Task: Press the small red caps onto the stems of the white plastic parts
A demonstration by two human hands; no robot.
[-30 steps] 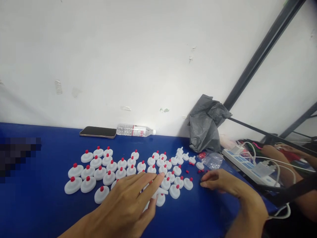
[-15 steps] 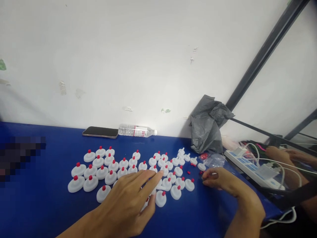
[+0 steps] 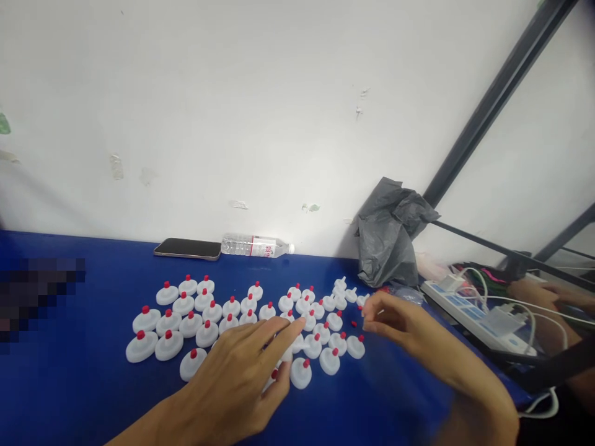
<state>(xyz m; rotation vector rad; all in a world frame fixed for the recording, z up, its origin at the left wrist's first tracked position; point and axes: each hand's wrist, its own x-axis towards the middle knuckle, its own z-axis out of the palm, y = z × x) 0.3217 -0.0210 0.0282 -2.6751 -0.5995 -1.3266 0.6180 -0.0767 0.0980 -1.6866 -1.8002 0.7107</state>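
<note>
My left hand (image 3: 246, 365) is closed over a white nozzle cap (image 3: 288, 355), a disc with a spout, most of which the fingers hide. Around it on the blue table stand several white nozzle caps with red tips (image 3: 330, 361), spouts upward. My right hand (image 3: 381, 319) is pinched at the right end of these rows. Whatever its fingertips hold is too small to make out. A loose small red tip (image 3: 354, 324) lies just left of those fingertips. Beyond them are white nozzle caps without tips (image 3: 340, 300), clustered together.
A phone (image 3: 187, 248) and a lying plastic bottle (image 3: 255, 245) are along the wall. A grey plastic bag (image 3: 388, 235) stands at the back right, near a clear bag (image 3: 409, 295). Farther right are a power strip (image 3: 474, 316) with cables, a dark metal frame (image 3: 497, 105) and another person's arm (image 3: 534, 294).
My right hand has moved left and slightly up from beside the loose red tips, toward the white caps. My left hand stays nearly in place; the spout it holds shows less.
</note>
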